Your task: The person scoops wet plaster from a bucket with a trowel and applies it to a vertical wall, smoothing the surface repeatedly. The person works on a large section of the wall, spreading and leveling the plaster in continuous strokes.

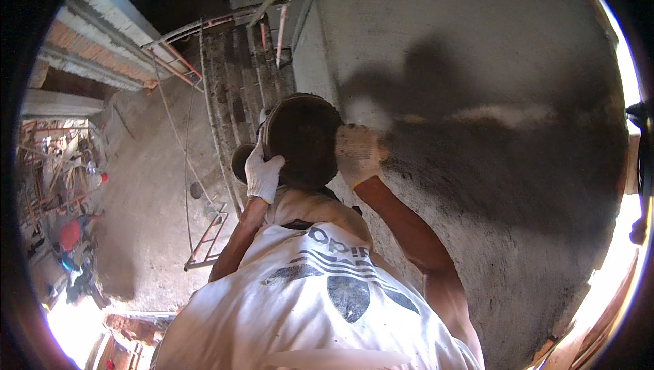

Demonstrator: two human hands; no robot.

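While both gloved hands clamp the round dark pan (303, 140) at chest height, the left hand (262, 174) grips its near-left rim and the right hand (356, 154) its right edge beside the plastered wall (490, 63).

1. A single head-worn fisheye camera is looking steeply down past the person's chest from high on a scaffold (238, 70).
2. It is sitting close to the plastered wall (490, 63) on the right.
3. It is taking in the ground (146, 186) far below on the left, with edges bending toward the rim.
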